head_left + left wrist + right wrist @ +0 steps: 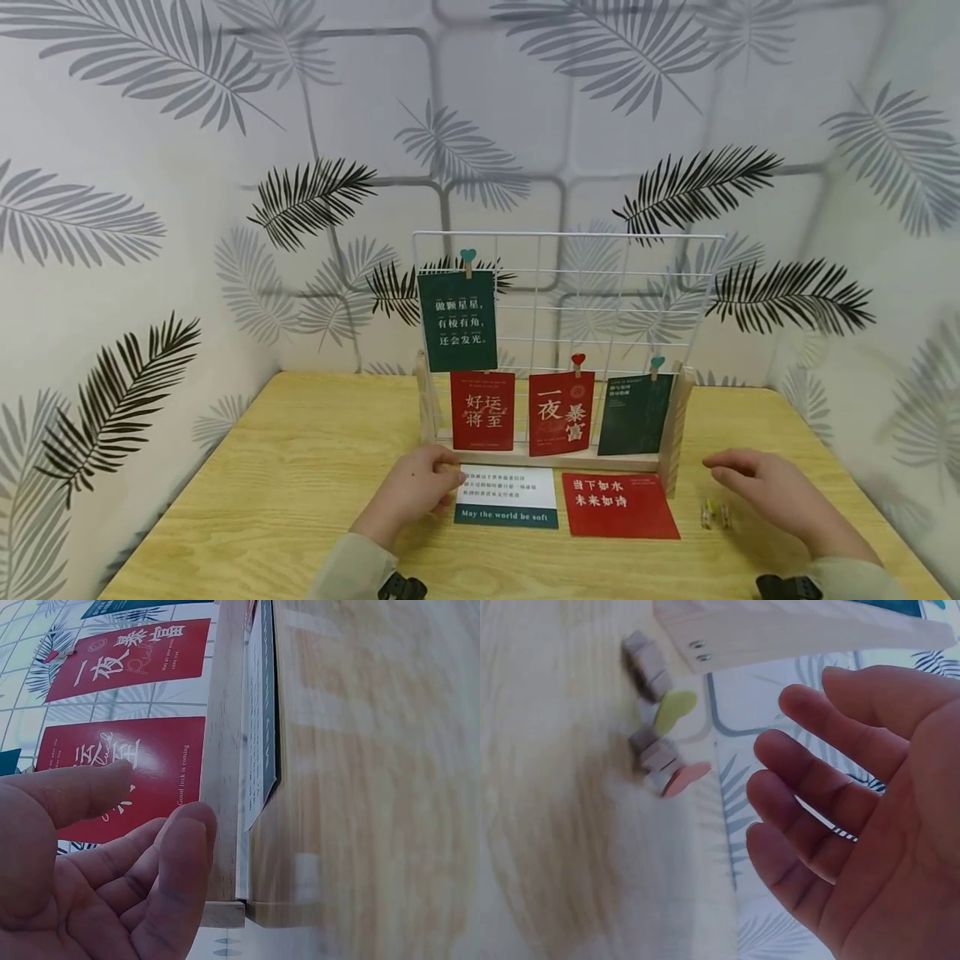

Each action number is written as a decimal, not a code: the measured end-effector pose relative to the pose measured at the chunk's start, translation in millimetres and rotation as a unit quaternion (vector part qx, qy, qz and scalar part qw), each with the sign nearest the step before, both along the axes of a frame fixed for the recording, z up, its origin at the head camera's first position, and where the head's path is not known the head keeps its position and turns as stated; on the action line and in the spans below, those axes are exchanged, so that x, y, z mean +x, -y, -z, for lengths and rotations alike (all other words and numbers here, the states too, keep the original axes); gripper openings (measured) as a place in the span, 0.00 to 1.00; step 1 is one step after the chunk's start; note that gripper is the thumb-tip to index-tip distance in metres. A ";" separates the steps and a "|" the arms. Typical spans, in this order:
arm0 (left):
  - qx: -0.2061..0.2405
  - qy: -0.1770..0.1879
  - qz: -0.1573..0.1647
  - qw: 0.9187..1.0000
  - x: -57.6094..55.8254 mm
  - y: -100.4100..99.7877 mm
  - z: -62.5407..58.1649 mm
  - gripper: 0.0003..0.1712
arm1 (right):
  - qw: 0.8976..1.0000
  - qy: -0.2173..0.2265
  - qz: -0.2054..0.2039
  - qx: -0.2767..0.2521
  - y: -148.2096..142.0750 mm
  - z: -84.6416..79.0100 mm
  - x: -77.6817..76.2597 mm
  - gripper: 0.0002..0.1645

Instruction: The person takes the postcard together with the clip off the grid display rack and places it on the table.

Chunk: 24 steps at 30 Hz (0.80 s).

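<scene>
My left hand (416, 492) is at the left edge of a white and green card (506, 495) lying on the table. In the left wrist view its thumb and loosely bent fingers have nothing between them. A red card (621, 506) lies to the right of the white one. Beside two small wooden clips, one with a yellow-green heart (676, 711) and one with a pinkish heart (686, 778), my right hand (765, 492) hovers with relaxed, spread fingers, holding nothing.
Behind the cards stands a white wire grid (570, 258) on a wooden base (480, 457). Clipped to it are a large green card (457, 354), two red cards (482, 437) and a smaller green card (633, 429). A leaf-patterned cloth (570, 125) hangs beyond the wooden table (322, 450).
</scene>
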<state>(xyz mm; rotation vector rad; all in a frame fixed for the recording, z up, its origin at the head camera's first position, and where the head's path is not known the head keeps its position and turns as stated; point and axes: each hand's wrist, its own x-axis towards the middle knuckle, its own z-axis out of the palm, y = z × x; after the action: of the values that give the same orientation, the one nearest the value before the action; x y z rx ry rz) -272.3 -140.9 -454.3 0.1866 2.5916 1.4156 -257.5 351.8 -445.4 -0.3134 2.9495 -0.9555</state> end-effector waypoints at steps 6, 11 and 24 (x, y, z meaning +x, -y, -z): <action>0.004 -0.001 -0.004 1.000 2.5 1.8 -3.5 0.19 | 0.999 -0.034 0.000 0.010 10.2 -5.4 3.5 0.22; -0.003 -0.013 -0.003 1.000 3.3 3.5 -8.8 0.19 | 1.000 -0.022 -0.005 0.005 16.3 -13.1 3.7 0.24; 0.009 -0.043 -0.014 0.999 7.3 2.2 -21.0 0.21 | 0.996 -0.084 -0.013 -0.004 32.9 -29.2 11.0 0.21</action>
<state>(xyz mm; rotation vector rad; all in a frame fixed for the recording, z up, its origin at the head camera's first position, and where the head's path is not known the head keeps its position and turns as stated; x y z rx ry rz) -265.1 -143.1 -433.3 0.2181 2.6602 1.4731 -246.4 319.0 -416.2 -0.4543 3.0834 -0.9854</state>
